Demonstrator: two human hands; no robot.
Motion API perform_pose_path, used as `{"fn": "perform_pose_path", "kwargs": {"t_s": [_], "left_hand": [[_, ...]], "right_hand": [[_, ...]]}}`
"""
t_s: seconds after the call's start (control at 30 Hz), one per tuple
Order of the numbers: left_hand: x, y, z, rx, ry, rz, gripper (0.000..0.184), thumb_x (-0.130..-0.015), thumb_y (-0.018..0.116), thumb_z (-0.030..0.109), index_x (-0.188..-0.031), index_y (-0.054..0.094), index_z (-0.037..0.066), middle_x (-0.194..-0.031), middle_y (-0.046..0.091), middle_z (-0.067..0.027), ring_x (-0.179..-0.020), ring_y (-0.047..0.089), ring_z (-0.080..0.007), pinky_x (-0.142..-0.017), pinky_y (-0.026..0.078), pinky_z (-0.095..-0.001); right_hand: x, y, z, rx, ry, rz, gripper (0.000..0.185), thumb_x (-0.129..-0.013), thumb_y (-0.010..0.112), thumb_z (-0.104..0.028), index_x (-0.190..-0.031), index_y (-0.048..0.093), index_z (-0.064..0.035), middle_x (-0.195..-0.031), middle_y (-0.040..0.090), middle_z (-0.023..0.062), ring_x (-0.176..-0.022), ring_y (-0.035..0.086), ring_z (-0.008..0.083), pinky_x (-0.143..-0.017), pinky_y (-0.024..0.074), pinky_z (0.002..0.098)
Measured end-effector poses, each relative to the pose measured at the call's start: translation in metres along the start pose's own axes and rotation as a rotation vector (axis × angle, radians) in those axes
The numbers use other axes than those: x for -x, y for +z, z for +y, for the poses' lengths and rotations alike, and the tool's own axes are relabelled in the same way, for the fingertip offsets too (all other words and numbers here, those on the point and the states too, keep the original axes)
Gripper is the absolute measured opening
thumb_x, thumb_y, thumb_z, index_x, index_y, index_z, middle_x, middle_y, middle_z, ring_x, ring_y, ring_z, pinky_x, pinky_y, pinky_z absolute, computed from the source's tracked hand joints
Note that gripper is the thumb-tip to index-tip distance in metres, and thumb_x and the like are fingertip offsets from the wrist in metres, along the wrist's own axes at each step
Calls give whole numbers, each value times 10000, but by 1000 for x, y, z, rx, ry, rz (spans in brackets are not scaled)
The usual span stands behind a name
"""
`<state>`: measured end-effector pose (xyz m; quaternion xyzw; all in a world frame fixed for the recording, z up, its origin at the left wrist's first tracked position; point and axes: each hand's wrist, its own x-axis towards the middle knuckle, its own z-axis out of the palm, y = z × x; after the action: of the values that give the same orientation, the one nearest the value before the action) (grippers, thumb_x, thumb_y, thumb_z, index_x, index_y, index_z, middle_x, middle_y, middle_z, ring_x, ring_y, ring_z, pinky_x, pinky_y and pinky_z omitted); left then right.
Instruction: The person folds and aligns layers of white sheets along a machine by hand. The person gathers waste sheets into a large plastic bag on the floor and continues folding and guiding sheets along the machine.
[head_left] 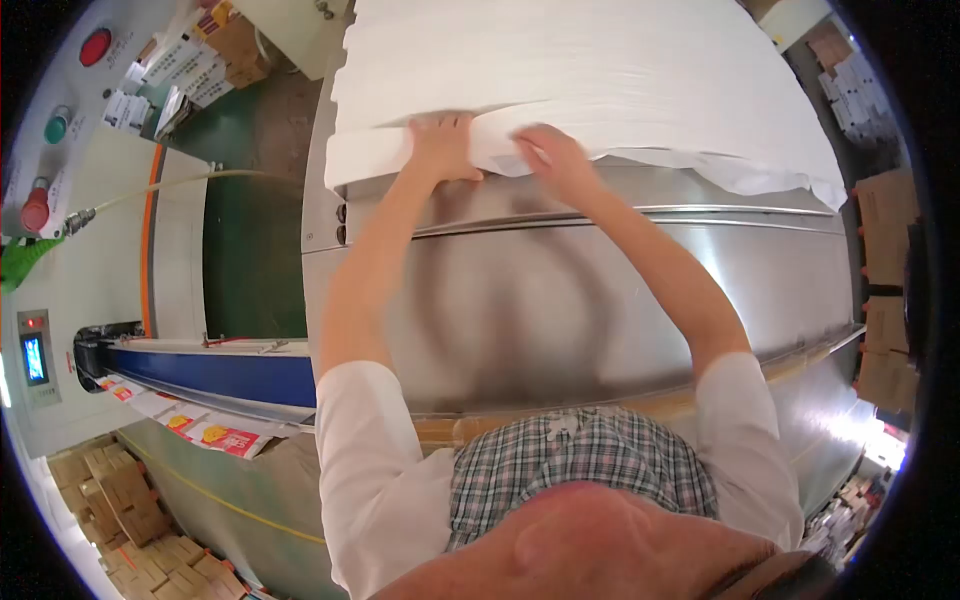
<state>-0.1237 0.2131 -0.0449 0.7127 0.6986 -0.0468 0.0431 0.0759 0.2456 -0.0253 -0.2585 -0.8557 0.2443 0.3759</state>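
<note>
White sheets, layered in a wide stack point(580, 70), cover the far part of a steel table point(500, 290). Over the stack's near edge lies my left hand point(442, 148), fingers apart on the white material and thumb toward the right. Just right of it, my right hand point(552, 158) is bent with its fingers drawn together at the same edge. Blur hides whether a sheet is between those fingers. The near edge of the sheets is loose and wavy to the right of my hands.
At the left, a machine panel point(95, 190) carries red and green buttons. A blue conveyor point(210, 375) holds printed red and white packets point(225, 437). Cardboard boxes point(125, 495) stand at the lower left, and more boxes point(887, 230) at the right.
</note>
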Motion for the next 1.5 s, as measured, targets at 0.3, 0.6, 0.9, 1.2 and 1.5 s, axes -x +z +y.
{"fn": "perform_pose_path", "kwargs": {"t_s": [0.3, 0.6, 0.9, 1.2, 1.5], "left_hand": [[13, -15, 26, -48, -171, -81, 938, -512, 733, 485, -1280, 320, 139, -1282, 392, -92, -1200, 333, -308, -926, 205, -633], [-16, -28, 54, -146, -449, -319, 1125, -481, 805, 368, -1362, 136, 159, -1378, 267, -93, -1242, 283, -327, -901, 219, -681], [-28, -13, 68, -322, -784, -459, 1066, -513, 798, 189, -1349, 135, 192, -1387, 229, -59, -1251, 239, -338, -885, 271, -666], [-24, 27, 9, -198, -564, -377, 1020, -441, 795, 136, -1289, 227, 138, -1331, 295, -87, -1228, 285, -310, -956, 278, -516], [-8, 46, -23, 13, -508, -78, 622, -686, 539, 25, -1264, 319, 97, -1266, 383, -152, -1201, 321, -335, -985, 280, -419]], "right_hand": [[-50, 14, 58, 607, 219, -553, 419, -870, 346, -433, -1054, 554, -119, -1058, 570, 102, -1027, 504, 267, -864, 344, 484], [12, -188, 196, 769, 510, -570, 582, -812, 344, -588, -1159, 507, -150, -1175, 507, 75, -1147, 406, 264, -948, 234, 549], [47, -354, 314, 744, 488, -729, 598, -734, 427, -653, -1213, 461, -297, -1202, 486, 55, -1166, 385, 264, -923, 251, 554], [83, -560, 453, 919, 585, -1150, 1109, -297, 845, -288, -1284, 342, -230, -1215, 478, 47, -1134, 420, 301, -921, 347, 456], [156, -637, 548, 1277, 748, -853, 977, -466, 704, 17, -1304, 266, -229, -1276, 379, 82, -1218, 319, 269, -955, 301, 481]]}}
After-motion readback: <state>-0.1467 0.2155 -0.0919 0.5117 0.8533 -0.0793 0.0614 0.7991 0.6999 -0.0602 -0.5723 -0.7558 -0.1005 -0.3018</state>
